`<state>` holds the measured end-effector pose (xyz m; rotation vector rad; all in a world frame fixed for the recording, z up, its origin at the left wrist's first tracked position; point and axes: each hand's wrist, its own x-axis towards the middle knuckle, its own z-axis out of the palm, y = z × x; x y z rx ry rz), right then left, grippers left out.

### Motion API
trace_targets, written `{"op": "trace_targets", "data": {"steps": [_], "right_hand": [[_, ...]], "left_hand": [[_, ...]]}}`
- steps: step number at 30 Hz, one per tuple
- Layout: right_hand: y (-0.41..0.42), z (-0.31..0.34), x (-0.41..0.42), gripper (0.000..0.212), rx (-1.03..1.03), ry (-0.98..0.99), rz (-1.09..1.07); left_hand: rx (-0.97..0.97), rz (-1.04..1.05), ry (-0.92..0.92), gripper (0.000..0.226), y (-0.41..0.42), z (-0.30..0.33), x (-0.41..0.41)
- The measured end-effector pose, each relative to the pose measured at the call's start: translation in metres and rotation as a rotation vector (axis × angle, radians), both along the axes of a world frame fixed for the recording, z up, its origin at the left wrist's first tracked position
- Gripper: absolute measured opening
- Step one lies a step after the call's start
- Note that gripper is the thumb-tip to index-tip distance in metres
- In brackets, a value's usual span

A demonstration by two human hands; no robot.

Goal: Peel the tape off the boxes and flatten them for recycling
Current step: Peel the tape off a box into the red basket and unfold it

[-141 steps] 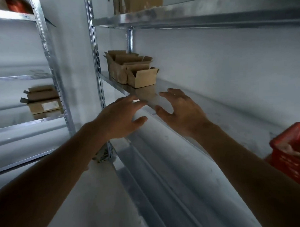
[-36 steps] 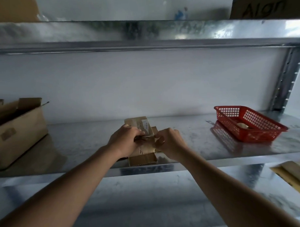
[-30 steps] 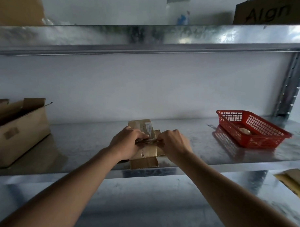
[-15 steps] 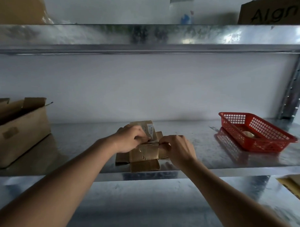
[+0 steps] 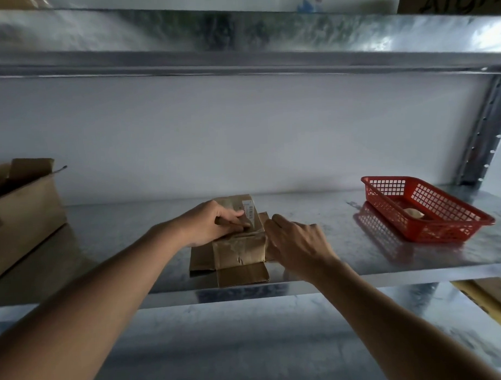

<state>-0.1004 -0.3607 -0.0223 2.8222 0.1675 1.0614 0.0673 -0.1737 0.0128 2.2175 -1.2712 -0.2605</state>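
While the small brown box (image 5: 240, 247) lies near the front edge of the metal shelf (image 5: 317, 261), both hands are at it. It is mostly flat, with its flaps spread out on the shelf. The left hand (image 5: 208, 227) rests on the far part, and its thumb and fingers pinch at something by the white label (image 5: 249, 211). It may be tape, but I cannot tell for sure. The right hand (image 5: 298, 246) lies against the right side with its fingers straight, holding nothing.

I think the box is light and thin. It looks creased and will bend easily, so it could slide on the smooth metal. Pressing it down with one flat hand should keep it from moving. Tape is best taken by a loose end and pulled slowly, or it may rip.

A red basket (image 5: 444, 231) sits well off to the right. A bigger open box (image 5: 20, 220) stands at the left.
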Motion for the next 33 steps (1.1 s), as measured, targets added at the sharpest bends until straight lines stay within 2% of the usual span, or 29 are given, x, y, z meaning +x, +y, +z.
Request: {"op": "trace_targets", "data": {"steps": [3, 9, 12, 16, 19, 21, 22, 26, 33], "right_hand": [[-0.004, 0.005, -0.001, 0.027, -0.099, -0.031, 0.018], [-0.005, 0.009, -0.002, 0.014, -0.101, -0.097, 0.054], [-0.010, 0.003, 0.001, 0.009, 0.143, 0.020, -0.064], [-0.013, -0.003, 0.007, 0.038, 0.601, 0.142, 0.019], [-0.014, -0.007, 0.005, 0.024, 0.777, 0.230, 0.058], [-0.012, -0.004, 0.003, 0.016, 0.922, 0.192, 0.087], [-0.011, -0.001, 0.003, 0.012, 0.941, 0.166, 0.099], [-0.005, 0.007, 0.006, 0.009, 0.758, 0.134, 0.000], [0.005, 0.007, 0.008, 0.011, 0.926, 0.009, -0.084]], "left_hand": [[-0.042, -0.015, -0.022, 0.024, 0.002, -0.006, 0.000], [-0.060, -0.004, -0.033, 0.026, -0.002, -0.007, -0.006], [-0.098, -0.001, -0.035, 0.024, -0.004, -0.011, -0.009], [-0.098, 0.024, -0.007, 0.022, -0.005, -0.014, -0.007], [-0.090, 0.029, 0.002, 0.019, -0.006, -0.014, -0.008], [-0.097, 0.030, 0.000, 0.018, -0.006, -0.015, -0.008], [-0.106, 0.030, -0.008, 0.018, -0.006, -0.015, -0.009], [-0.122, 0.046, -0.043, 0.023, -0.008, -0.014, -0.015], [-0.166, 0.077, -0.077, 0.021, -0.011, -0.013, -0.030]]}}
